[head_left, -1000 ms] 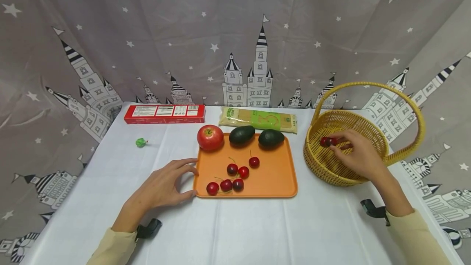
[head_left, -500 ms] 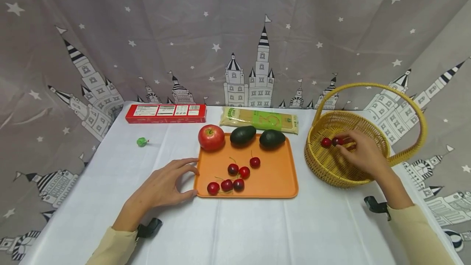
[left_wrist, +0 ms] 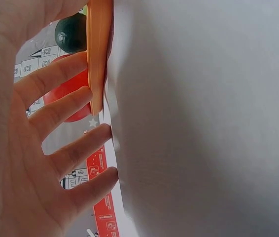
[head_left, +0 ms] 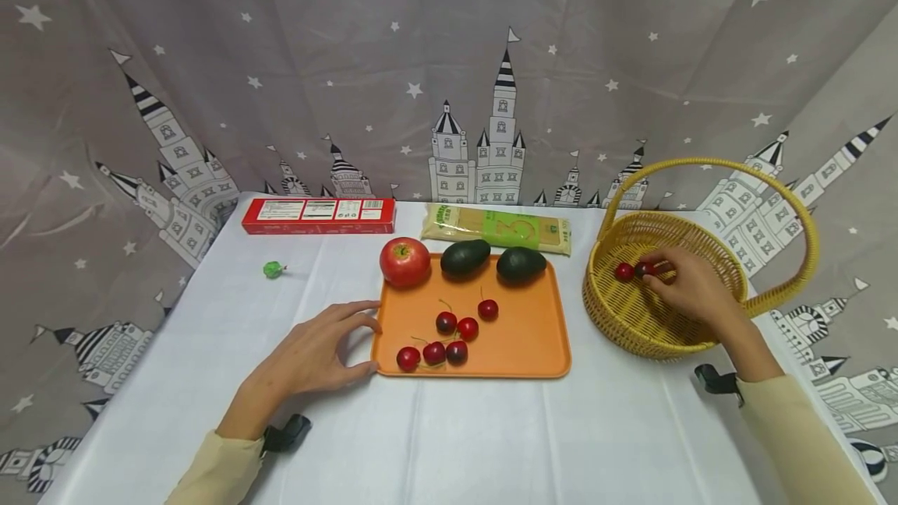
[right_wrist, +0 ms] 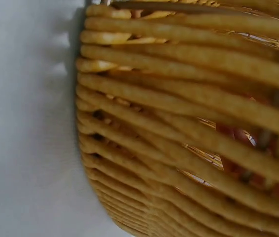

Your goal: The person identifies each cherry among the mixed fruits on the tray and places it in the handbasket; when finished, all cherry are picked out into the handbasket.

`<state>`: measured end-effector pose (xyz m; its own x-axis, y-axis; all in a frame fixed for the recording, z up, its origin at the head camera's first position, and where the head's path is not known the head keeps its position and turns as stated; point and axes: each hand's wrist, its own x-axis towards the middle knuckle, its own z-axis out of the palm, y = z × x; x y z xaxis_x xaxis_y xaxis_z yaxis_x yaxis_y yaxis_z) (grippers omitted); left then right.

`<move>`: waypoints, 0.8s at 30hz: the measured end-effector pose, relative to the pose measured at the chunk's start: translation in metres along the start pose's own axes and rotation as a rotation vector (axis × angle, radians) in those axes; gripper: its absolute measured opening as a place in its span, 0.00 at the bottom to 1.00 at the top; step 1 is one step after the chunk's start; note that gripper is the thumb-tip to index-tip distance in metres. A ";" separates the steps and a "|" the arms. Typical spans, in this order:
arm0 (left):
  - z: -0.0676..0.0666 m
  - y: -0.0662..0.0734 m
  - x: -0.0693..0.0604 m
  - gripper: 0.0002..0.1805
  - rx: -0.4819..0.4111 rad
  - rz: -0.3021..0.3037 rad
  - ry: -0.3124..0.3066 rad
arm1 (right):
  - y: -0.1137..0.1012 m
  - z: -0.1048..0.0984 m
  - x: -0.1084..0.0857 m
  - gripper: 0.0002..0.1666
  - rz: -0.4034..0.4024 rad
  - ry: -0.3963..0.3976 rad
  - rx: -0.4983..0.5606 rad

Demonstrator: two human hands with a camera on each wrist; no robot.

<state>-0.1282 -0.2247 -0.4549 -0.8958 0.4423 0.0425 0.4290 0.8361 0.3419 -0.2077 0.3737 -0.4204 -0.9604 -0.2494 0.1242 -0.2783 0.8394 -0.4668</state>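
Note:
My right hand (head_left: 684, 283) reaches down into the yellow wicker basket (head_left: 631, 333), its thumb and fingertips pinching a dark red cherry (head_left: 644, 270). Just left of that one, another cherry (head_left: 624, 271) lies on the basket floor. My left hand (head_left: 316, 353) rests at the left edge of the orange tray (head_left: 519, 349), fingers spread; in the left wrist view two fingers touch the tray's rim (left_wrist: 97, 59). Several cherries (head_left: 468, 328) with stems lie on the tray. The basket's woven wall (right_wrist: 144, 113) hides most of the right hand in the right wrist view.
A red apple (head_left: 404, 262) and two dark green avocados (head_left: 466, 258) sit along the tray's back edge. Behind stand a red box (head_left: 319, 217) and a noodle packet (head_left: 498, 229). A small green item (head_left: 273, 270) lies at left. The basket's tall handle (head_left: 807, 232) arches over it.
Inside the basket, my right hand has shifted slightly right with the pinched cherry, opening a small gap from the other cherry. My left hand has stayed at the tray's edge.

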 end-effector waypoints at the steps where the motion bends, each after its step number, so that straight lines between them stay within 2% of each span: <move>1: 0.000 0.000 0.000 0.25 0.000 0.002 0.000 | 0.001 0.000 0.001 0.19 0.005 -0.007 -0.001; 24: 0.000 -0.001 0.000 0.25 -0.010 -0.005 0.000 | 0.008 0.002 0.018 0.22 0.030 -0.104 -0.039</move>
<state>-0.1289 -0.2258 -0.4556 -0.8979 0.4383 0.0404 0.4234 0.8351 0.3513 -0.2278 0.3750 -0.4239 -0.9625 -0.2707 0.0181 -0.2514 0.8650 -0.4342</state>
